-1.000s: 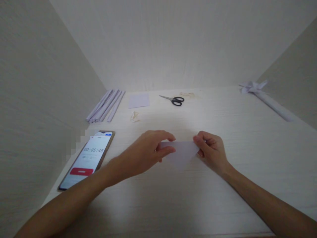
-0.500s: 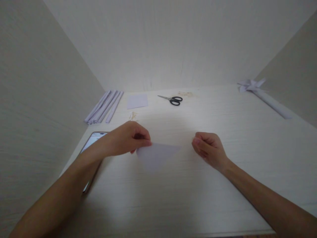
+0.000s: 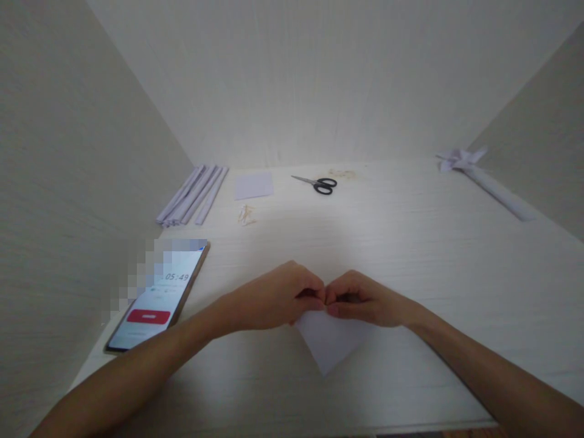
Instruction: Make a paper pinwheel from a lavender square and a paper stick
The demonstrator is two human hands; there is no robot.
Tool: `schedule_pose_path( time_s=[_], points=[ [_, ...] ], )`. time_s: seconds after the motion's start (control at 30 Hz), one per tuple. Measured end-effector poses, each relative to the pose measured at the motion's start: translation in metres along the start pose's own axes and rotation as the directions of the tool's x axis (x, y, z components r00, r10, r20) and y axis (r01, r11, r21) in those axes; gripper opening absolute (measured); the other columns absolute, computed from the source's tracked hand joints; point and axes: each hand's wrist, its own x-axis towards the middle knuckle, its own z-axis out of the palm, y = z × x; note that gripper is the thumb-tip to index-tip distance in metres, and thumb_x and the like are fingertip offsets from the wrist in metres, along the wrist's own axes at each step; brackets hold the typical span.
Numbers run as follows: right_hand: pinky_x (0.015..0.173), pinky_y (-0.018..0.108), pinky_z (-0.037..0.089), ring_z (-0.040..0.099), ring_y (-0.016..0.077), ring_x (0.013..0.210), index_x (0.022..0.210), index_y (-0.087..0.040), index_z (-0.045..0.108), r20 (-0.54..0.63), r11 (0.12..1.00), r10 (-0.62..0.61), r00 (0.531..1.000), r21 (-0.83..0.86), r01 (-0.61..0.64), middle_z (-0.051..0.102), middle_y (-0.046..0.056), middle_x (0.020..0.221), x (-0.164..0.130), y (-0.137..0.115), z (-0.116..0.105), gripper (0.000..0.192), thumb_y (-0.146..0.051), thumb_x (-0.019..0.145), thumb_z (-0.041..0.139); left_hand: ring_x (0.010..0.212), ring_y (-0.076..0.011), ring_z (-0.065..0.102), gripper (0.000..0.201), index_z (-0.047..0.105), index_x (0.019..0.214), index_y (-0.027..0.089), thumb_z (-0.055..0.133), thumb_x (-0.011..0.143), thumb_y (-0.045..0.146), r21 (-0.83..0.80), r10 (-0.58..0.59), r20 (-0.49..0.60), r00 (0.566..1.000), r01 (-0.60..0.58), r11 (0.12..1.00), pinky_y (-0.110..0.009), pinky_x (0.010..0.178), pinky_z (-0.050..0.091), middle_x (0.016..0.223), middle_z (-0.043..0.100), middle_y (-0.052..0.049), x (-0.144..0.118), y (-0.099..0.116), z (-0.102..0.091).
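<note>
A white square of paper (image 3: 325, 347) hangs in front of me, one corner pointing towards me. My left hand (image 3: 287, 297) is closed, thumb and forefinger pinching its top. Fingertip to fingertip with it, my right hand (image 3: 367, 299) is closed too, its thumb on the same upper part of the paper. A tiny brownish spot shows where the fingertips meet; I cannot make out what it is. Beyond my hands lie scissors (image 3: 319, 184) with black handles and a small pile of thin pale pieces (image 3: 247, 215).
A lit phone (image 3: 157, 304) lies beside my left forearm. Rolled paper tubes (image 3: 194, 198) and a flat paper square (image 3: 254, 185) lie at the back left. A paper pinwheel on a tube (image 3: 495, 191) is at the right. More pale bits (image 3: 342, 174) lie near the back wall.
My hands were apart and have come together nearer to me. The paper has moved right and towards me with my left hand, and my right hand now touches it. More of the phone shows.
</note>
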Motion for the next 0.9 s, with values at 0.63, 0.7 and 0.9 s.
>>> schedule_pose_path(
  time_s=[0.63, 0.7, 0.9],
  points=[
    [0.039, 0.019, 0.019, 0.028, 0.0034, 0.042, 0.055, -0.014, 0.045, -0.086, 0.975, 0.090, 0.992, 0.212, -0.070, 0.033, -0.007, 0.048, -0.004, 0.001, -0.010, 0.027, -0.033, 0.072, 0.054, 0.055, -0.0079, 0.043, 0.023, 0.058, 0.070, 0.016, 0.047, 0.076, 0.035, 0.191, -0.105, -0.257, 0.961, 0.157, 0.969, -0.019, 0.051, 0.030, 0.062, 0.055, 0.002, -0.023, -0.018, -0.044],
    [0.040, 0.019, 0.018, 0.026, 0.0033, 0.043, 0.055, -0.014, 0.045, -0.049, 0.986, 0.062, 0.997, 0.156, -0.054, 0.031, -0.007, 0.048, -0.002, -0.002, -0.007, 0.027, -0.032, 0.073, 0.052, 0.064, -0.0094, 0.047, 0.023, 0.060, 0.076, 0.017, 0.047, 0.076, 0.036, 0.233, -0.008, -0.206, 0.979, 0.057, 0.971, -0.020, 0.057, 0.032, 0.072, 0.059, 0.000, -0.015, -0.009, -0.026],
    [0.040, 0.020, 0.015, 0.021, 0.0032, 0.043, 0.056, -0.014, 0.045, -0.008, 0.996, 0.028, 1.000, 0.089, -0.027, 0.026, -0.008, 0.047, 0.001, -0.006, -0.001, 0.025, -0.030, 0.075, 0.050, 0.060, -0.0096, 0.048, 0.026, 0.062, 0.069, 0.017, 0.045, 0.079, 0.032, 0.269, 0.028, -0.017, 0.999, -0.022, 0.963, -0.021, 0.058, 0.031, 0.063, 0.059, 0.000, -0.002, -0.003, 0.000]
  ],
)
